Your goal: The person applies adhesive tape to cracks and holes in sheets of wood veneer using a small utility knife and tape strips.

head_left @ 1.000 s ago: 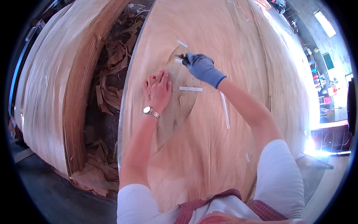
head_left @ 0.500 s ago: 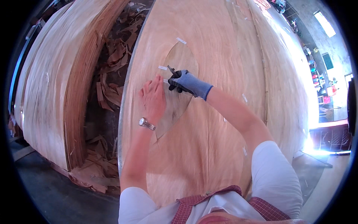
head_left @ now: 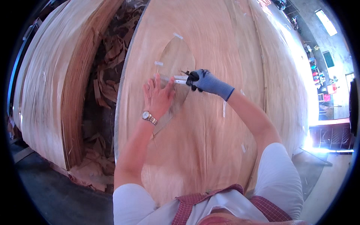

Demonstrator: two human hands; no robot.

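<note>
My bare left hand (head_left: 159,96), with a metal-banded watch (head_left: 149,117) at the wrist, lies on a leaf-shaped veneer patch (head_left: 178,52) with its fingers spread. The patch sits in a large sheet of pale wood veneer (head_left: 210,131). My right hand (head_left: 206,81), in a blue-grey glove with dark fingertips, is closed around a slim dark tool (head_left: 185,72) whose exact kind I cannot make out. A white tape strip (head_left: 180,79) spans from beside my left fingertips to the gloved fingers. Short white tape pieces also mark the patch's edge, one at its tip (head_left: 177,35) and one at its left side (head_left: 158,63).
Left of the sheet, a dark gap holds torn veneer scraps (head_left: 112,48). Beyond it rises a thick stack of veneer sheets (head_left: 45,90). Several tape bits dot the sheet's right side, near a long seam (head_left: 265,75). Colourful items stand along the far right wall.
My right hand has moved right, away from my left hand, and the white strip now shows between them. The left fingers have spread wider. The view has shifted slightly.
</note>
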